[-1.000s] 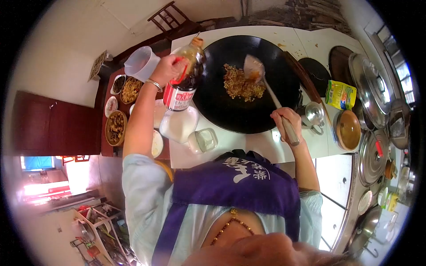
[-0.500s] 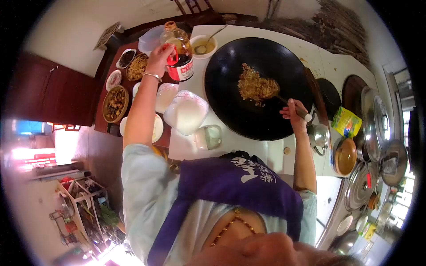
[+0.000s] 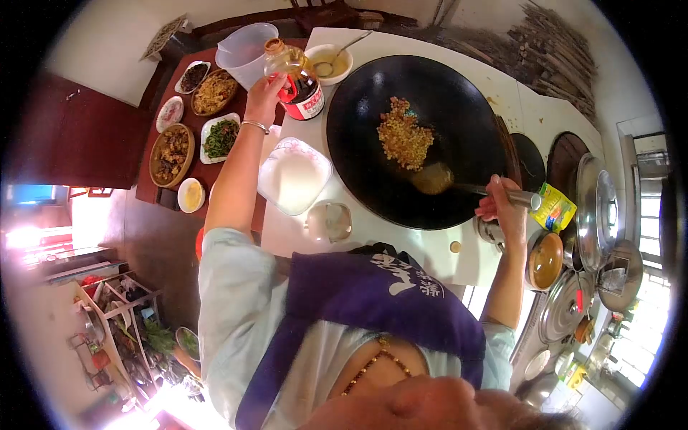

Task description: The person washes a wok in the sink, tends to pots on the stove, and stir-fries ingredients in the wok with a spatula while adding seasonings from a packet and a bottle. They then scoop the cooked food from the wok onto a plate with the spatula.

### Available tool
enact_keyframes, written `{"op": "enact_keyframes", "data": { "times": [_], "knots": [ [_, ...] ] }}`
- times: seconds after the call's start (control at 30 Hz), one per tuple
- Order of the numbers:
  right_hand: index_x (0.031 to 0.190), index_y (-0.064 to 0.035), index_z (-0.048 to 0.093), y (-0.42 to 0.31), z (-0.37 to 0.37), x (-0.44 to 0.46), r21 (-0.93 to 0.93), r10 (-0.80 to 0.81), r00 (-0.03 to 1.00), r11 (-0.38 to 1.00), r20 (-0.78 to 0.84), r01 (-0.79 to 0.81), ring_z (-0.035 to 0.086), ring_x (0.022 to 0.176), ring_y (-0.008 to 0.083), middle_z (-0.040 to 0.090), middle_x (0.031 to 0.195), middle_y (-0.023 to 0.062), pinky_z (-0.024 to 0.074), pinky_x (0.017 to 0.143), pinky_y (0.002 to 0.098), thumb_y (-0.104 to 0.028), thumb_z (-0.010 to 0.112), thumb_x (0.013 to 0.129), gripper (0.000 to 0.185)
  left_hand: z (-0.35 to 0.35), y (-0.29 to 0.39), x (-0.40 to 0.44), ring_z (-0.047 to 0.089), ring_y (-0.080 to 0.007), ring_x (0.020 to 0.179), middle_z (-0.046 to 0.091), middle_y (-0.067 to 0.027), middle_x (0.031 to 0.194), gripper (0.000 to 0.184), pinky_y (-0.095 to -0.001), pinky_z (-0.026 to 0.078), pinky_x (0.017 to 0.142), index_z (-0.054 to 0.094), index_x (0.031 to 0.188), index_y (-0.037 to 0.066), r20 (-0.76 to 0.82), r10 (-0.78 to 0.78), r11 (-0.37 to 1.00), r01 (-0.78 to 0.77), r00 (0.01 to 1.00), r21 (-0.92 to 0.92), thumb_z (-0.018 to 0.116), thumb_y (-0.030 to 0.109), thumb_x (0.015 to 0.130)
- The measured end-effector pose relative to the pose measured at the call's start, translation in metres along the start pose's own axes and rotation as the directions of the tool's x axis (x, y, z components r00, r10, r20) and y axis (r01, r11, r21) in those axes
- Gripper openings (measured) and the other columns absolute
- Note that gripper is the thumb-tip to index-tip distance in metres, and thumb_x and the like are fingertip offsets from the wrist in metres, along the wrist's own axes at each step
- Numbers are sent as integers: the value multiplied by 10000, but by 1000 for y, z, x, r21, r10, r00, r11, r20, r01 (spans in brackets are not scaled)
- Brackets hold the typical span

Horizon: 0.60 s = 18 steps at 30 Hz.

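Observation:
My left hand (image 3: 266, 99) is closed round the red handle of a soy sauce bottle (image 3: 294, 80), a clear jug with dark liquid and a red-and-white label. It is uncapped and upright, at the left of a large black wok (image 3: 358, 168). Chopped, browned food (image 3: 403, 136) lies in the wok's middle. My right hand (image 3: 504, 208) grips the metal handle of a wok spatula (image 3: 434, 179). Its blade rests in the wok just below the food, smeared with brown. Beside the wok stand a bowl of pale liquid with a spoon (image 3: 342, 66) and a square bowl of white contents (image 3: 295, 176).
Several dishes of food, among them chopped greens (image 3: 220, 138), stand on the red table at left with a clear plastic tub (image 3: 247, 54). A glass container (image 3: 330, 221) sits at the counter's near side. Right lie a yellow packet (image 3: 553, 208), a brown bowl (image 3: 545, 260) and metal lids (image 3: 567, 307).
The spatula has come toward me and to the right, its blade now apart from most of the food. My left hand still holds the bottle, shifted slightly toward the wok.

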State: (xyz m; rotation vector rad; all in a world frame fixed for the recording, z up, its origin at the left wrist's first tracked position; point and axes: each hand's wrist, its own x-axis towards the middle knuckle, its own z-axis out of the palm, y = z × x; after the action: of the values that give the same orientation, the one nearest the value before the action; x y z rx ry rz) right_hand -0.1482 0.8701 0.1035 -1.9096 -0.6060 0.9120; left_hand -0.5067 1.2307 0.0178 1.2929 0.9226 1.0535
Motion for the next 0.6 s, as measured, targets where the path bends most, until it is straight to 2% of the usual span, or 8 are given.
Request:
{"op": "enact_keyframes", "data": {
  "times": [0.1,0.17,0.23,0.33,0.4,0.43,0.53,0.6],
  "knots": [
    [957,-13,578,0,4,3,-75,12,1000,997,-12,-13,607,493,144,593,626,82,455,396,238,-353,595,897,346,-5,5,2,517,-92,694,566,-13,762,291,-225,419,635,585,823,38,78,179,971,-189,981,147,612,323,875],
    [967,-14,579,31,30,27,105,-59,998,993,-7,59,617,513,154,601,649,92,471,421,244,-348,604,891,343,-7,19,-4,523,-101,702,552,-15,763,283,-234,428,657,565,812,49,20,-32,997,33,999,-71,618,320,870],
    [994,-19,579,43,54,46,298,-125,992,948,24,112,638,570,182,619,716,111,506,485,260,-331,612,888,332,-17,27,-11,521,-98,696,552,-14,761,275,-232,427,653,570,816,51,-28,-31,996,28,999,-85,616,316,872],
    [1029,-18,568,34,63,49,290,-269,963,920,-16,262,658,640,203,628,781,119,518,518,266,-317,608,893,330,-44,37,-12,515,-86,677,546,-3,731,251,-228,420,643,584,805,56,-49,81,997,-81,995,11,612,294,877],
    [1062,-11,557,35,68,55,320,-226,974,923,-1,214,670,723,214,640,831,123,541,561,279,-303,594,902,336,-57,46,-12,513,-81,668,540,4,709,247,-224,417,639,586,780,56,-44,17,999,-19,999,-43,610,280,881],
    [1060,-7,556,42,74,59,334,-231,973,917,-3,219,671,733,218,641,829,126,542,569,279,-304,595,900,339,-74,40,-4,518,-75,664,565,0,703,257,-221,413,628,612,776,45,43,11,999,-13,999,50,639,286,861],
    [1064,-5,568,52,67,61,170,-176,983,971,48,166,667,738,196,649,862,128,557,579,281,-282,577,916,314,-82,27,4,528,-78,666,601,-15,725,289,-223,416,624,640,795,24,-143,85,973,-51,986,227,677,309,829],
    [1017,-13,579,36,42,44,166,-178,983,972,44,168,658,641,181,643,774,116,535,522,262,-306,565,920,309,-87,14,6,537,-86,663,621,-26,739,322,-226,422,628,658,822,2,-221,62,991,-34,973,128,704,319,804]
  ]
}}
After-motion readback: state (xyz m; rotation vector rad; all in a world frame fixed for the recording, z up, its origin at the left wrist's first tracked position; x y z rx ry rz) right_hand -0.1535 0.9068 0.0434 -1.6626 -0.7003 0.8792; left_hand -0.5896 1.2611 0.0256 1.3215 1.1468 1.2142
